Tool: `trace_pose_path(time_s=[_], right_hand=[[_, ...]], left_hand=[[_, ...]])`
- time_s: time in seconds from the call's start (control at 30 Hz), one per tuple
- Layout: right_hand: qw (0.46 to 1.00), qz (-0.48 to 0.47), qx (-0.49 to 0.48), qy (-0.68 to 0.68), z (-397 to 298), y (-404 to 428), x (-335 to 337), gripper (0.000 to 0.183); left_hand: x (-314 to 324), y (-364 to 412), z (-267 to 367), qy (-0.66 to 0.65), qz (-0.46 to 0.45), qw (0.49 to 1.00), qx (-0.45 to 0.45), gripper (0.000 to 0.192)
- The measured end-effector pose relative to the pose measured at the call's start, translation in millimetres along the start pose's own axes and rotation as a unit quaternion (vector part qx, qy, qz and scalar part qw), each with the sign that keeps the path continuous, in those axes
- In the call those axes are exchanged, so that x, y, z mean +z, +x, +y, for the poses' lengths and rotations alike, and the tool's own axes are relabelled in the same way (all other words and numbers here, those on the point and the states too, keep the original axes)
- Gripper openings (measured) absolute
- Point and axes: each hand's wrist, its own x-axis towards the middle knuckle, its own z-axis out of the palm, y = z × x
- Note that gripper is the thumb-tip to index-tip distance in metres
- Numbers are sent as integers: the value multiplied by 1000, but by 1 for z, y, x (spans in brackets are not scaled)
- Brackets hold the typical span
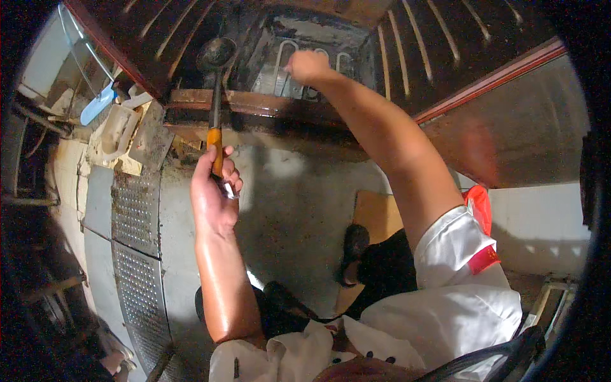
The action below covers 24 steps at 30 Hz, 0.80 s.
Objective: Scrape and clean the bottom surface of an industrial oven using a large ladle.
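Note:
My left hand [215,184] is closed around the yellow-brown handle of a long metal ladle [217,107]. The ladle's round, darkened bowl [217,53] points away from me, over the front ledge of a dark, soot-stained recess [320,25]. My right hand [309,66] reaches into that recess with its fingers curled. Beneath and beside it are pale bent metal rods [281,52] and a shiny metallic surface [267,81]. The fingers' undersides are hidden, so whether this hand grips anything is unclear.
Slatted dark side panels [425,43] flank the recess, above a reddish-brown ledge [267,107]. At left are a light-blue implement [98,104], a translucent container [117,131] and a perforated metal floor grate [136,215]. Cardboard [374,210] lies by my feet; a red bag-like item [479,205] is at right.

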Motion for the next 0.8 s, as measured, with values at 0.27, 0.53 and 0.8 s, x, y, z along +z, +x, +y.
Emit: trace_pose_path(time_s=[0.27,0.53,0.8], right_hand=[[991,-134,0,-21,-12,-13,-9,31],[992,-112,-50,-33,2,-2,8,29],[977,-180,-99,-50,6,0,1,32]], left_hand=[[2,1,-1,5,-10,1000,8,35],[7,-1,-2,3,10,1000,11,31],[6,0,-1,26,10,1000,13,33]])
